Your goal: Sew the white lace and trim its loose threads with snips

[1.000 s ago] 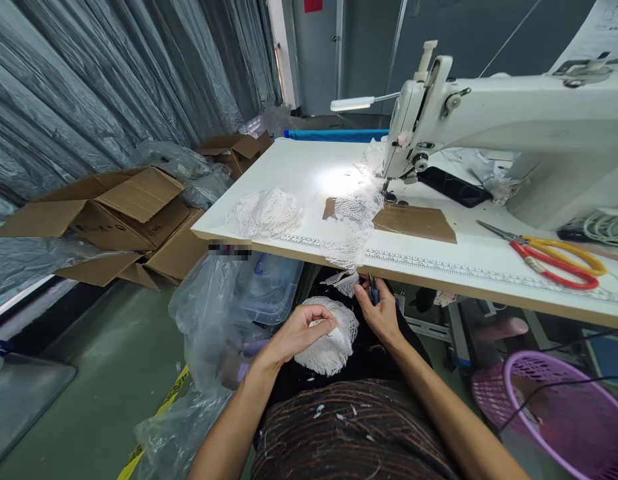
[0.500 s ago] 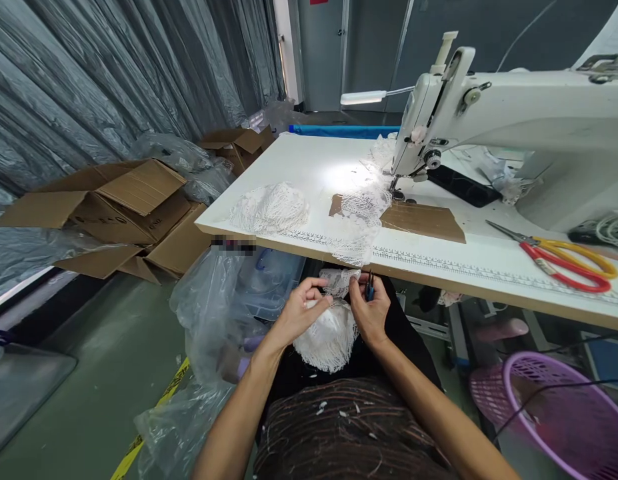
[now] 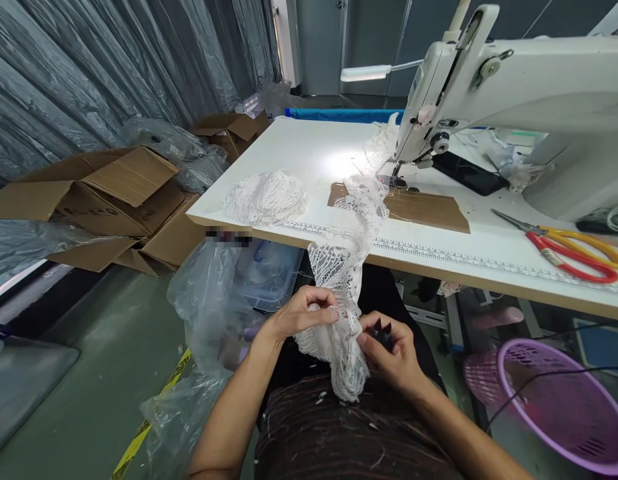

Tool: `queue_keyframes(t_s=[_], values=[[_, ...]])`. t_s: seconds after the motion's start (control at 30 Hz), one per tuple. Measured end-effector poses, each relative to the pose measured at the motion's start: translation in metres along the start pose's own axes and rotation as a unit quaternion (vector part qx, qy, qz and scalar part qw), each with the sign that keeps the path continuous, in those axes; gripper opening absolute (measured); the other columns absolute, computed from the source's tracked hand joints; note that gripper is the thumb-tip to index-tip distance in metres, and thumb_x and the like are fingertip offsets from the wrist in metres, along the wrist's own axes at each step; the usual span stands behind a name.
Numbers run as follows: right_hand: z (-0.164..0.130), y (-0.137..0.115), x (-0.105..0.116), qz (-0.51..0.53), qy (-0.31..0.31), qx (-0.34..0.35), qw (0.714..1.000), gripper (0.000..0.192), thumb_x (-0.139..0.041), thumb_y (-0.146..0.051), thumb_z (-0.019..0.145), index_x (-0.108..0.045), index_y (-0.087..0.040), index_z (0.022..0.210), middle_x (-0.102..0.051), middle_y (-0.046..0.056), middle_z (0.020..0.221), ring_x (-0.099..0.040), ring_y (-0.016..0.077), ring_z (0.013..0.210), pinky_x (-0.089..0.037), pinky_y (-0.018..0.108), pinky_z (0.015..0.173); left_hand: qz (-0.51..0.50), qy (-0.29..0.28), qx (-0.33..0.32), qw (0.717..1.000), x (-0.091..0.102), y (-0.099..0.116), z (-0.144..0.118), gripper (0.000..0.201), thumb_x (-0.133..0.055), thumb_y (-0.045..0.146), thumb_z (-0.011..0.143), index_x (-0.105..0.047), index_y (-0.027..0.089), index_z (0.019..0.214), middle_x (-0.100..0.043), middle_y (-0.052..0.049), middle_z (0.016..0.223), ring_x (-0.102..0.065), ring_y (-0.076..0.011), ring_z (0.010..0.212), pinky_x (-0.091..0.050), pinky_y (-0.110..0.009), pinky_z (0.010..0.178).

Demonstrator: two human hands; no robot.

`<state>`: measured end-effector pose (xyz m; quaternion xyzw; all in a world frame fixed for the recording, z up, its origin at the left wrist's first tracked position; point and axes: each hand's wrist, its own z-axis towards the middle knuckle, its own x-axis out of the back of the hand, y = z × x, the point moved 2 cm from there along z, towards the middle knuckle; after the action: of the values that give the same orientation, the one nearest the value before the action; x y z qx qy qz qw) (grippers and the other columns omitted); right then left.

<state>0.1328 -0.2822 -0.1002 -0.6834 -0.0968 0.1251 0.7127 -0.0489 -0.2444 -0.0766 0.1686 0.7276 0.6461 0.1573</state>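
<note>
A strip of white lace (image 3: 339, 270) runs from the sewing machine's needle over the table edge and down to my lap. My left hand (image 3: 305, 315) pinches it between thumb and fingers, above a bunched white lace piece on my lap. On the other side, my right hand (image 3: 391, 350) grips the lace's edge with thumb and forefinger. Small dark thread snips (image 3: 383, 335) are tucked in that same hand, their pointed tips up. The sewing machine (image 3: 423, 120) stands at the right, its lamp lighting the table. Part of the lace is hidden behind my fingers.
Another white lace pile (image 3: 266, 197) lies on the white table (image 3: 309, 143). Brown cardboard (image 3: 429, 212), a black phone-like slab (image 3: 469, 175) and red-and-yellow scissors (image 3: 571, 250) lie to the right. Below stands a purple basket (image 3: 506, 393); open cartons (image 3: 131, 177) are at the left.
Both hands have moved down toward my body, the right one most. The lace strip is now drawn out longer over the table edge and hangs folded in my lap.
</note>
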Motion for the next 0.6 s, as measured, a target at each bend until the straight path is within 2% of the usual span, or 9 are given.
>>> queue_keyframes(t_s=[0.1,0.2,0.27,0.33,0.43,0.5,0.6], values=[[0.006,0.004,0.002,0.041,0.007,-0.053,0.998,0.032,-0.054,-0.048,0.085,-0.062,-0.017,0.080,-0.045,-0.004,0.055,-0.036,0.0097,0.045,-0.033,0.022,0.042,0.007,0.022,0.028,0.999,-0.009,-0.006,0.002,0.027,-0.069,0.040,0.076,-0.065,0.013,0.076,-0.054,0.002,0.063,-0.042,-0.0084,0.057,-0.032,-0.021,0.056],[0.012,0.004,0.003,-0.008,0.042,-0.068,0.997,0.033,-0.063,-0.050,0.080,-0.059,-0.017,0.076,-0.046,-0.004,0.058,-0.038,0.0098,0.050,-0.034,0.022,0.045,0.048,0.033,0.048,0.997,-0.012,-0.008,0.004,0.021,-0.067,0.032,0.076,-0.069,0.013,0.085,-0.060,0.000,0.069,-0.046,-0.0097,0.061,-0.034,-0.021,0.059],[0.012,0.004,0.003,-0.030,0.039,-0.077,0.996,0.030,-0.066,-0.047,0.079,-0.060,-0.017,0.076,-0.046,-0.004,0.058,-0.038,0.0097,0.051,-0.035,0.021,0.046,0.057,0.033,0.054,0.996,-0.010,-0.009,0.002,0.020,-0.064,0.030,0.078,-0.071,0.013,0.086,-0.063,-0.002,0.072,-0.048,-0.0110,0.064,-0.036,-0.022,0.060],[0.010,0.005,0.003,-0.036,0.024,-0.073,0.996,0.028,-0.064,-0.045,0.081,-0.062,-0.017,0.079,-0.047,-0.003,0.058,-0.039,0.0098,0.051,-0.035,0.021,0.045,0.048,0.026,0.051,0.997,-0.008,-0.008,0.000,0.023,-0.061,0.032,0.079,-0.071,0.013,0.087,-0.065,-0.003,0.076,-0.051,-0.0125,0.068,-0.037,-0.023,0.063],[0.006,0.008,0.004,-0.047,0.002,-0.052,0.998,0.025,-0.063,-0.042,0.083,-0.064,-0.017,0.082,-0.051,-0.002,0.062,-0.040,0.0102,0.052,-0.036,0.022,0.046,0.067,0.012,0.048,0.997,-0.009,-0.006,-0.001,0.029,-0.068,0.038,0.075,-0.072,0.015,0.091,-0.067,-0.004,0.081,-0.054,-0.0146,0.073,-0.039,-0.024,0.066],[0.005,0.009,0.006,-0.061,-0.008,-0.036,0.997,0.024,-0.062,-0.041,0.084,-0.064,-0.017,0.084,-0.052,-0.001,0.063,-0.041,0.0106,0.053,-0.036,0.022,0.046,0.091,0.023,0.052,0.994,-0.011,-0.006,-0.001,0.030,-0.073,0.040,0.072,-0.073,0.015,0.088,-0.068,-0.004,0.080,-0.056,-0.0154,0.074,-0.041,-0.024,0.068],[0.008,0.007,0.010,-0.094,-0.021,-0.020,0.995,0.027,-0.055,-0.044,0.089,-0.064,-0.018,0.086,-0.049,-0.002,0.062,-0.041,0.0115,0.054,-0.035,0.023,0.047,0.093,0.056,0.055,0.993,-0.012,-0.009,-0.001,0.027,-0.071,0.040,0.075,-0.074,0.014,0.082,-0.069,-0.005,0.079,-0.059,-0.0167,0.076,-0.043,-0.025,0.069]])
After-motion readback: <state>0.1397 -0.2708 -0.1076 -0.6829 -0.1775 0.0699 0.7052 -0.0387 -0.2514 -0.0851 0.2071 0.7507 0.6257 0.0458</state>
